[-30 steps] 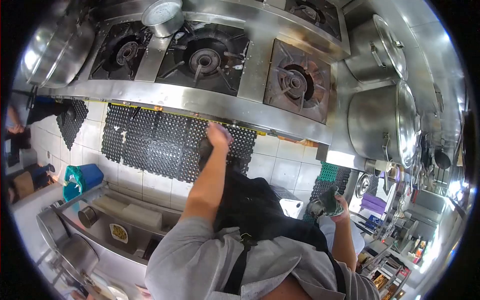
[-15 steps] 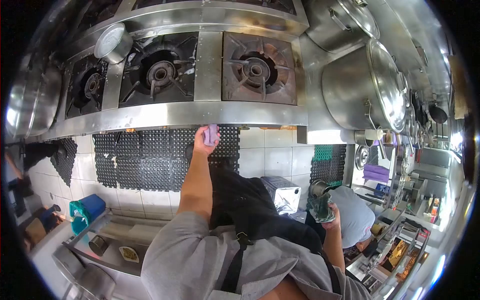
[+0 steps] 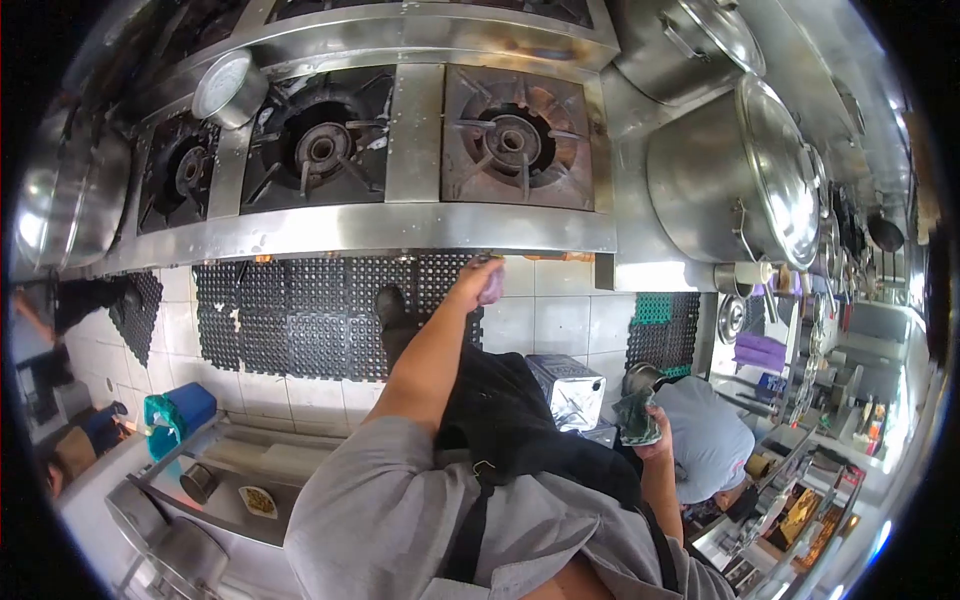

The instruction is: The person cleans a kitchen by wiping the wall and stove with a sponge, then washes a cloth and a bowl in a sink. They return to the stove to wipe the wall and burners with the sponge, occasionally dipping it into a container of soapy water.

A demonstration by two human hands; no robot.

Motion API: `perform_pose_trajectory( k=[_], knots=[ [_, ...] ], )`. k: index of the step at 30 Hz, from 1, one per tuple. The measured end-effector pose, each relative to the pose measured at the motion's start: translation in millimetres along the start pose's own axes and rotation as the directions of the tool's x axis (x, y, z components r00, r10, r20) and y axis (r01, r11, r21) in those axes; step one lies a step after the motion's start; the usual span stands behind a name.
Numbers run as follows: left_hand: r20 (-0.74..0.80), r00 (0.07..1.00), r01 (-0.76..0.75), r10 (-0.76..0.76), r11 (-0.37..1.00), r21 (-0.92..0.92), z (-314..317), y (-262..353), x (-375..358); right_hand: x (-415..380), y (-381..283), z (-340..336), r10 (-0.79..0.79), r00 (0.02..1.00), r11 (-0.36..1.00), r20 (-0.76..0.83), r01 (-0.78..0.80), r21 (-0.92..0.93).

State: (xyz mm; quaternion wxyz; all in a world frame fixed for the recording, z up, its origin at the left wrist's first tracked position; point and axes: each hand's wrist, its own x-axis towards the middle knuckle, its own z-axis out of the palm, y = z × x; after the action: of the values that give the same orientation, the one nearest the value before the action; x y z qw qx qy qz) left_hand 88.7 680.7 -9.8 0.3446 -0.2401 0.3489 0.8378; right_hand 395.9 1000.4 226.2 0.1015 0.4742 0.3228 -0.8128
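My left hand (image 3: 478, 282) reaches out to the front edge of the steel stove (image 3: 350, 229). Its fingers are closed round a folded purple cloth (image 3: 491, 289), which hangs just below that edge by the knobs. Lower right, my right hand (image 3: 657, 436) is wrapped round a bunched dark green cloth (image 3: 637, 420), held out at my side away from the stove. On the stove top are gas burners (image 3: 512, 140) with iron grates, the right one browned. A small metal pot (image 3: 230, 88) stands at the back left, with whitish liquid or suds in it.
Large lidded stockpots (image 3: 700, 165) stand right of the burners. A person in a grey shirt (image 3: 705, 440) bends close by my right hand. Black rubber mats (image 3: 320, 320) cover tiles. A square metal tin (image 3: 567, 390) stands near my legs; a blue bin (image 3: 185, 410) is at left.
My left hand has slid to the right along the stove's front edge with the purple cloth. My right hand has shifted only slightly, still holding the green cloth.
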Motion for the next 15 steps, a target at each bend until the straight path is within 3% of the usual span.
perform_pose_trajectory(
  k=[2,3,5,6,7,9,14,15],
  knots=[
    [-0.151,0.976,0.166,-0.156,0.984,0.059,16,4,7,-3,-3,7,-0.022,1.000,1.000,-0.005,0.022,-0.004],
    [-0.163,0.976,0.152,-0.144,0.987,0.042,14,-3,15,-8,-2,10,-0.050,0.998,0.999,-0.026,0.051,0.010],
    [-0.241,0.966,-0.041,0.095,0.974,0.221,18,-8,23,-13,0,21,-0.076,0.996,0.997,-0.038,0.076,-0.007],
    [-0.251,0.962,-0.051,0.104,0.977,0.209,24,-7,20,-16,1,21,-0.117,0.991,0.993,-0.062,0.118,0.000],
    [-0.416,0.891,0.061,0.183,0.858,0.509,47,14,-5,-14,0,14,-0.102,0.994,0.995,-0.040,0.102,-0.005],
    [-0.542,0.728,0.255,0.419,0.568,0.782,43,-2,7,-10,-3,2,-0.039,0.998,0.999,-0.048,0.038,-0.022],
    [-0.434,0.818,0.184,0.378,0.543,0.820,19,-3,-7,-1,-4,27,0.017,0.998,0.997,0.054,-0.013,-0.070],
    [-0.309,0.889,0.073,0.339,0.560,0.825,-13,-25,15,4,-3,31,-0.035,0.998,0.994,0.056,0.040,-0.099]
  ],
)
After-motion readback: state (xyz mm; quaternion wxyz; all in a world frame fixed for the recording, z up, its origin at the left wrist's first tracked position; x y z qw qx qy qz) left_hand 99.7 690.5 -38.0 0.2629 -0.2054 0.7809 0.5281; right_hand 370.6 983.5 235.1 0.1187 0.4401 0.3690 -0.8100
